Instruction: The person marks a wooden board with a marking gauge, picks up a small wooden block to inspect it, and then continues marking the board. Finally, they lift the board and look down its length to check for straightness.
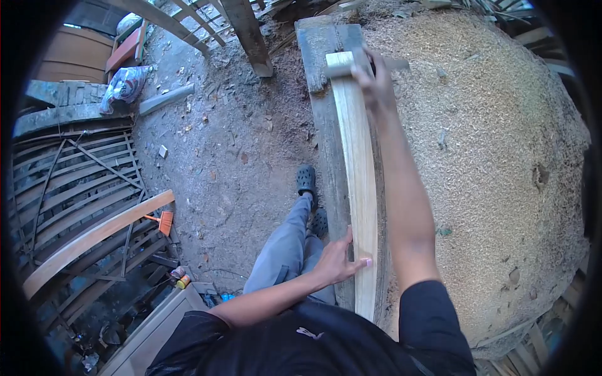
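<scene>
Sawdust heap point(501, 144) beside pale plank point(360, 169); right hand point(374, 78) clasping far end, left hand point(335, 258) flat nearer.

Left hand point(338, 258) and right hand point(374, 78) touch a pale plank point(359, 163) (slightly curved) beside sawdust point(501, 156).

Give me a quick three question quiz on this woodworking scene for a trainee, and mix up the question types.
1. True or false: the left hand rests on the near part of the pale plank.
2. What lies to the right of the plank? A water, B sawdust heap, C bricks.
3. Fill in: the right hand grips a short stick at the plank's ____ end.
Key: 1 true; 2 B; 3 far.
</scene>
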Available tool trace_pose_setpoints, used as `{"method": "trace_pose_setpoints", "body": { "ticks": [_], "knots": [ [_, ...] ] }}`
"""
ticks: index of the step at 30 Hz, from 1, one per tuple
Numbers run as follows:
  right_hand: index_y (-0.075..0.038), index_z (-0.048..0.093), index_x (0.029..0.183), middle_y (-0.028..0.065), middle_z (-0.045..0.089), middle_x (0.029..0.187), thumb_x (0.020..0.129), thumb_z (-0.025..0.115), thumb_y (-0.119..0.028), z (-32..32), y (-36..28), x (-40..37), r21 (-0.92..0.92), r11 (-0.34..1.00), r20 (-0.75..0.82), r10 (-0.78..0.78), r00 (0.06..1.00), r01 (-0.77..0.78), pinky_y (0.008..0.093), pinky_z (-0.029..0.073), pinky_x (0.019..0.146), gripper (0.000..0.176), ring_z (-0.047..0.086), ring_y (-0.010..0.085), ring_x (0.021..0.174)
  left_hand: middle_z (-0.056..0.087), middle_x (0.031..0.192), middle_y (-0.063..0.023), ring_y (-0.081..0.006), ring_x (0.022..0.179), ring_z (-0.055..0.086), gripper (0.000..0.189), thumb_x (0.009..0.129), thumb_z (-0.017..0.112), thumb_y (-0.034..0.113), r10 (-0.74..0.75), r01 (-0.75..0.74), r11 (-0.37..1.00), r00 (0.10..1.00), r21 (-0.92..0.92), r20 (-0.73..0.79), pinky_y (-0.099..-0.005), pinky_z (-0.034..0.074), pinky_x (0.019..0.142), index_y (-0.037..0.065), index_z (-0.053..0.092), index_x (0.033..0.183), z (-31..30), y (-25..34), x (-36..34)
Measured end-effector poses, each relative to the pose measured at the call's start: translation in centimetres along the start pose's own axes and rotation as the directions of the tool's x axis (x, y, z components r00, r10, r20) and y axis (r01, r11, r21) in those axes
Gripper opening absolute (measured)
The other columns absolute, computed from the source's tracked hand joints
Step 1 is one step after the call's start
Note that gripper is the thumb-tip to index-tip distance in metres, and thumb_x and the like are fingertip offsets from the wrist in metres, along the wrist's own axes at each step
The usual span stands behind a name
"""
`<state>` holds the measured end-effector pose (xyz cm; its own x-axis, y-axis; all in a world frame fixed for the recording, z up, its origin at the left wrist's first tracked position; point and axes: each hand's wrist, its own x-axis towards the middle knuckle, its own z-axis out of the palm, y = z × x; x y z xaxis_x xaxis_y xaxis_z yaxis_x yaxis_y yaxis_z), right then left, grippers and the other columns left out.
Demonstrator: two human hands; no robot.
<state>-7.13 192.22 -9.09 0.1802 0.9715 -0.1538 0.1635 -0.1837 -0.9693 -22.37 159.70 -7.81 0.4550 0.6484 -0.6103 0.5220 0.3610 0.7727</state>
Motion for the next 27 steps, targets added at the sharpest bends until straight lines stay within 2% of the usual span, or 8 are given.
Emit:
{"method": "trace_pose_setpoints", "body": {
  "ticks": [6, 9, 13, 16, 20, 22, 25, 27],
  "knots": [
    [-0.012, 0.047, 0.153, 0.0244, 0.050, 0.151, 0.089, 0.064, -0.030, -1.8, 2.2, -5.0, 0.050, 0.987, 0.017, -0.156, 0.988, 0.155, 0.0464, 0.038, 0.119, 0.069, 0.050, 0.0357, 0.139, 0.068, 0.108, -0.0379, -0.0510, 0.100, 0.069, 0.103, 0.083, 0.081, 0.042, 0.026, -0.026, 1.000, 0.999, 0.013, 0.024, -0.0520, 0.054, 0.091, -0.015, 0.032, 0.151, -0.4, 0.1, 0.2],
    [-0.010, 0.047, 0.153, 0.0246, 0.050, 0.151, 0.088, 0.064, -0.031, -0.2, 2.1, -5.2, 0.145, 0.987, 0.001, -0.068, 0.998, 0.068, 0.0463, 0.038, 0.118, 0.071, 0.050, 0.0358, 0.139, 0.067, 0.110, -0.0379, -0.0501, 0.103, 0.069, 0.103, 0.082, 0.082, 0.043, 0.045, -0.045, 0.999, 0.999, -0.017, 0.012, -0.0516, 0.054, 0.092, -0.017, 0.032, 0.150, -0.9, 0.7, 0.1],
    [-0.010, 0.046, 0.153, 0.0247, 0.053, 0.148, 0.088, 0.064, -0.031, 0.7, -0.8, 3.1, 0.012, 1.000, 0.016, -0.019, 1.000, 0.019, 0.0470, 0.039, 0.117, 0.070, 0.052, 0.0355, 0.137, 0.068, 0.111, -0.0368, -0.0492, 0.105, 0.069, 0.102, 0.083, 0.082, 0.041, 0.011, -0.010, 1.000, 1.000, -0.018, 0.012, -0.0499, 0.054, 0.093, -0.020, 0.032, 0.148, -0.8, 0.8, -0.2],
    [-0.011, 0.046, 0.153, 0.0239, 0.053, 0.146, 0.088, 0.064, -0.026, -0.4, -0.5, -1.4, 0.048, 0.998, 0.013, -0.036, 0.999, 0.035, 0.0473, 0.040, 0.117, 0.069, 0.053, 0.0348, 0.135, 0.068, 0.113, -0.0362, -0.0487, 0.105, 0.069, 0.102, 0.084, 0.082, 0.039, -0.101, 0.102, 0.995, 0.989, 0.000, 0.109, -0.0497, 0.054, 0.094, -0.020, 0.031, 0.149, -1.7, 1.8, -0.2],
    [-0.010, 0.047, 0.153, 0.0220, 0.054, 0.145, 0.089, 0.064, -0.020, -1.0, 0.9, -5.4, 0.063, 0.998, -0.004, 0.002, 1.000, -0.001, 0.0462, 0.039, 0.118, 0.067, 0.053, 0.0330, 0.134, 0.068, 0.114, -0.0361, -0.0477, 0.106, 0.069, 0.101, 0.084, 0.082, 0.038, -0.025, 0.026, 1.000, 0.999, -0.014, 0.049, -0.0498, 0.053, 0.094, -0.019, 0.030, 0.149, -1.2, 1.2, -0.4],
    [-0.009, 0.047, 0.152, 0.0210, 0.054, 0.145, 0.088, 0.064, -0.019, 0.0, 0.8, -0.3, 0.117, 0.991, 0.003, -0.068, 0.998, 0.067, 0.0466, 0.039, 0.119, 0.067, 0.053, 0.0331, 0.134, 0.067, 0.115, -0.0357, -0.0474, 0.109, 0.069, 0.100, 0.085, 0.081, 0.038, 0.118, -0.119, 0.992, 0.992, -0.029, -0.043, -0.0499, 0.053, 0.096, -0.018, 0.030, 0.149, -0.4, 0.0, -0.1],
    [-0.014, 0.049, 0.152, 0.0237, 0.049, 0.152, 0.084, 0.067, -0.025, 0.9, -0.8, 3.2, 0.071, 0.994, -0.011, -0.086, 0.996, 0.087, 0.0512, 0.033, 0.122, 0.071, 0.049, 0.0358, 0.140, 0.067, 0.116, -0.0354, -0.0480, 0.110, 0.068, 0.098, 0.085, 0.081, 0.037, 0.015, -0.014, 0.999, 0.999, -0.032, 0.031, -0.0503, 0.052, 0.098, -0.017, 0.031, 0.150, -1.5, 1.7, -0.3],
    [-0.006, 0.049, 0.150, 0.0208, 0.055, 0.146, 0.087, 0.064, -0.018, 0.6, -1.8, 1.7, 0.084, 0.996, -0.012, 0.001, 1.000, 0.000, 0.0453, 0.038, 0.119, 0.066, 0.054, 0.0308, 0.134, 0.067, 0.117, -0.0356, -0.0483, 0.110, 0.067, 0.097, 0.085, 0.081, 0.036, 0.007, -0.005, 0.999, 0.999, -0.038, 0.045, -0.0503, 0.052, 0.098, -0.016, 0.031, 0.150, -1.4, 1.5, -0.4]
  ]
}}
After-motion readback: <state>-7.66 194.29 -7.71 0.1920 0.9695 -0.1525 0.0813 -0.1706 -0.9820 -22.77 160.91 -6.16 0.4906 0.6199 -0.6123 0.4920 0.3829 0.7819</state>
